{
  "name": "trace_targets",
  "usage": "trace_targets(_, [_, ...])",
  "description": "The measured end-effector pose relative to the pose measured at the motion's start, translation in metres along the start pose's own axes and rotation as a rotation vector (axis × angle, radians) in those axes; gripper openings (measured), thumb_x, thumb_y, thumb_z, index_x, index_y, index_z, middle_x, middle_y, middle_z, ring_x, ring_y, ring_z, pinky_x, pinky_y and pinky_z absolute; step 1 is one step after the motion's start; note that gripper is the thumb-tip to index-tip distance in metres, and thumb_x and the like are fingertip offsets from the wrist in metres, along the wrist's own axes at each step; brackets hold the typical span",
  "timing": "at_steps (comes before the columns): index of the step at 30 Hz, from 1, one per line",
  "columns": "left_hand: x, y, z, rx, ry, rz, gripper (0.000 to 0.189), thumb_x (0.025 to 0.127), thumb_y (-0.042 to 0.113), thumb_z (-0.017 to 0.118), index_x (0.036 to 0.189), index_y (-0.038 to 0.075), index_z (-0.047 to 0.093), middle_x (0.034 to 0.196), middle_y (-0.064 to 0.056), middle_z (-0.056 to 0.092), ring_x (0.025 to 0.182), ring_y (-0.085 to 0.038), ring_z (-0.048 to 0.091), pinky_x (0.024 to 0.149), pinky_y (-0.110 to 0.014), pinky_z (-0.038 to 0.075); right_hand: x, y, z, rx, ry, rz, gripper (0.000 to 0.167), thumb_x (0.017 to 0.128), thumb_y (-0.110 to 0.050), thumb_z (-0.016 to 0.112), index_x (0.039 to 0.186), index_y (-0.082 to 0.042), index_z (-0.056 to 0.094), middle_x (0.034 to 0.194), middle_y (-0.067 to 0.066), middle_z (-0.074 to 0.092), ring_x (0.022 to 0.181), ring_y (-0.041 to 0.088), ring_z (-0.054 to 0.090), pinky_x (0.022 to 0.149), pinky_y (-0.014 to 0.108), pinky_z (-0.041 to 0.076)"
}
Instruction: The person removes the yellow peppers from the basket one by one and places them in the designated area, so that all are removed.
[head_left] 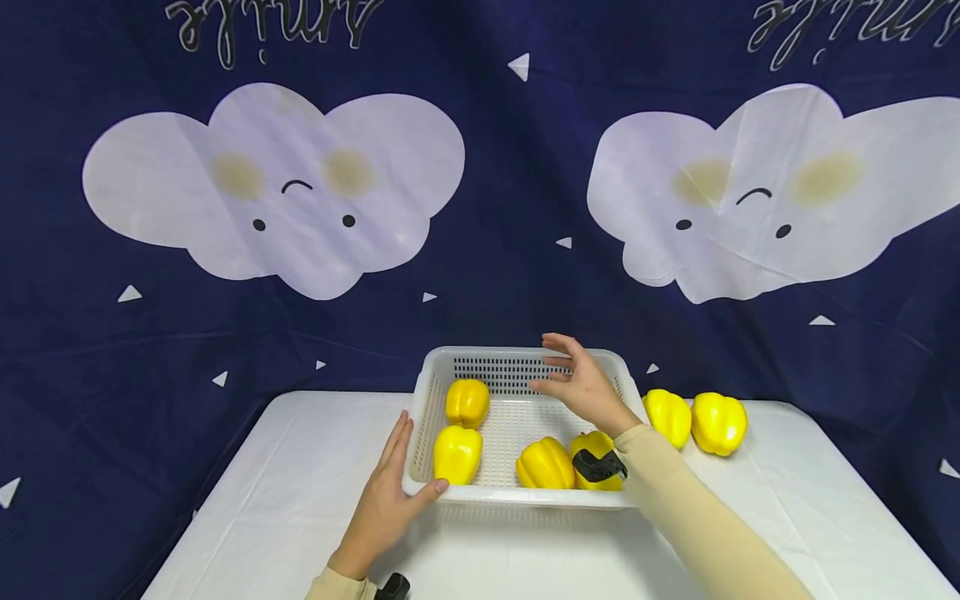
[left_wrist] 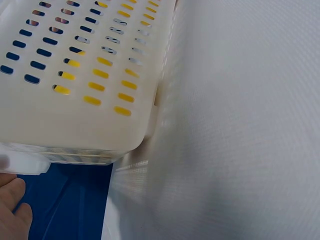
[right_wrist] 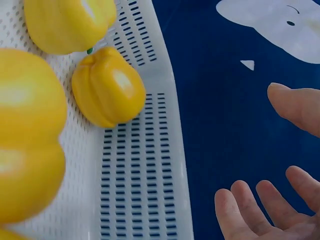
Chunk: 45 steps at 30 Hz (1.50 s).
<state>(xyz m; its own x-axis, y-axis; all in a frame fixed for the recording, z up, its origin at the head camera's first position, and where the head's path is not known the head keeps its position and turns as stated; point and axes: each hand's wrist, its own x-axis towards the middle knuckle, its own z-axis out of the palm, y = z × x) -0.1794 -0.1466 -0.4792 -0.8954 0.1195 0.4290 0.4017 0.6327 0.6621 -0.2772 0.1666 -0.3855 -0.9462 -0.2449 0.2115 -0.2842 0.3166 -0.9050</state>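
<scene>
A white plastic basket (head_left: 517,498) with slotted walls stands on the table, holding several yellow bell peppers. Inside are a back-left pepper (head_left: 467,403), a front-left pepper (head_left: 457,455), one at front centre (head_left: 545,463) and a front-right one (head_left: 596,442), partly covered by the right wrist. My left hand (head_left: 386,500) touches the basket's front-left corner, thumb on the rim and fingers extended along the left side. Above the basket's back right, my right hand (head_left: 581,385) holds nothing, its fingers spread and loosely bent. In the right wrist view, its fingers (right_wrist: 267,207) appear apart from the peppers.
Two more yellow bell peppers, a nearer-in one (head_left: 667,418) and an outer one (head_left: 718,423), lie to the right of the basket. A white cloth covers the table (head_left: 255,492). Behind it hangs a dark blue curtain (head_left: 517,208) with printed clouds.
</scene>
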Motion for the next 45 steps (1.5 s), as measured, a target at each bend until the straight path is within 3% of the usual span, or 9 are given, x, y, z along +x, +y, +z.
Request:
trace_targets(10, [0.001, -0.001, 0.000, 0.001, -0.003, -0.001, 0.096, 0.086, 0.040, 0.078, 0.157, -0.001, 0.027, 0.166, -0.011, 0.020, 0.149, -0.036, 0.027, 0.114, -0.057, 0.030, 0.012, 0.000, 0.029, -0.016, -0.011, 0.101, 0.082, 0.083, -0.020, 0.083, 0.153, -0.015, 0.039, 0.154, 0.008, 0.042, 0.136, 0.031, 0.048, 0.105, 0.050, 0.048])
trace_targets(31, [0.001, -0.002, 0.000, 0.002, -0.009, 0.004, 0.095, 0.087, 0.039, 0.078, 0.157, 0.000, 0.026, 0.167, -0.010, 0.018, 0.148, -0.036, 0.027, 0.114, -0.057, 0.030, 0.038, 0.007, 0.066, -0.059, -0.050, 0.172, 0.081, 0.082, -0.016, 0.083, 0.151, -0.011, 0.042, 0.152, 0.011, 0.044, 0.135, 0.033, 0.048, 0.104, 0.049, 0.048])
trace_targets(38, [0.001, -0.002, -0.001, 0.007, -0.003, 0.014, 0.095, 0.086, 0.038, 0.078, 0.157, -0.001, 0.027, 0.166, -0.011, 0.020, 0.148, -0.037, 0.028, 0.114, -0.058, 0.030, 0.043, 0.009, 0.077, -0.053, -0.113, 0.179, 0.081, 0.082, -0.015, 0.082, 0.151, -0.007, 0.041, 0.153, 0.016, 0.043, 0.136, 0.040, 0.045, 0.106, 0.050, 0.046])
trace_targets(45, [0.002, -0.002, -0.001, -0.005, -0.013, 0.005, 0.096, 0.087, 0.038, 0.078, 0.157, 0.000, 0.026, 0.167, -0.010, 0.019, 0.149, -0.036, 0.027, 0.115, -0.057, 0.030, 0.048, 0.012, 0.085, -0.099, -0.156, 0.237, 0.083, 0.082, -0.017, 0.083, 0.152, -0.007, 0.040, 0.152, 0.018, 0.044, 0.135, 0.040, 0.047, 0.106, 0.050, 0.046])
